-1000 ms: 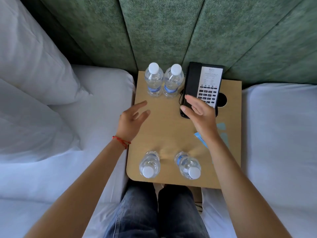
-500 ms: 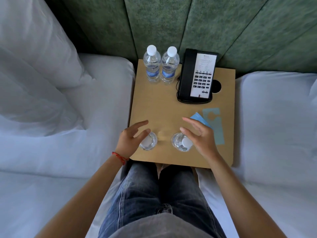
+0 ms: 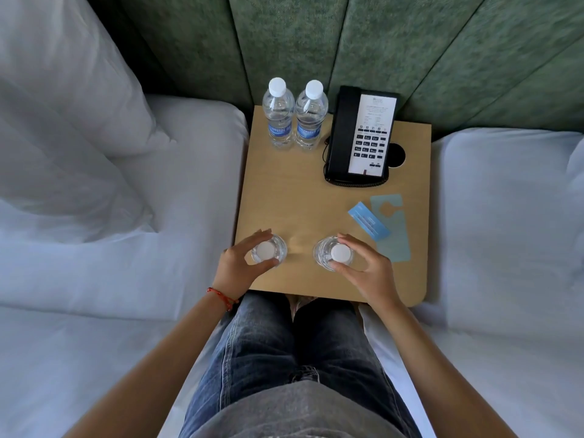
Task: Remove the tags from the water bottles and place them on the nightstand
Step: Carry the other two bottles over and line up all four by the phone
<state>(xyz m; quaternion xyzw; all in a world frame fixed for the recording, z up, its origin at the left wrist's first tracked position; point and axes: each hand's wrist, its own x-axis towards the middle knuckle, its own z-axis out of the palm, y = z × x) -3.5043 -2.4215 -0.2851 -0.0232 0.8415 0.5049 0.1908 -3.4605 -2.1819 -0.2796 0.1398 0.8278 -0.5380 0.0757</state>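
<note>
Two clear water bottles with white caps stand near the front edge of the wooden nightstand (image 3: 303, 200), seen from above. My left hand (image 3: 240, 263) wraps around the left bottle (image 3: 266, 250). The right bottle (image 3: 340, 254) is gripped by my right hand (image 3: 363, 267). Two more bottles (image 3: 279, 118) (image 3: 311, 116) with blue labels stand side by side at the back left corner. Two blue paper tags lie flat on the right side of the top: a bright blue one (image 3: 368, 220) overlapping a pale one (image 3: 392, 226) with a hanger cut-out.
A black desk phone (image 3: 360, 137) sits at the back right beside a round hole (image 3: 396, 154) in the top. White beds flank the nightstand, with pillows (image 3: 63, 121) on the left. A green padded wall (image 3: 316, 42) rises behind. My jeans-clad legs (image 3: 290, 358) are below the front edge.
Both hands drew back from the middle of the nightstand to the two front bottles and closed around them. The camera view pulled back and up.
</note>
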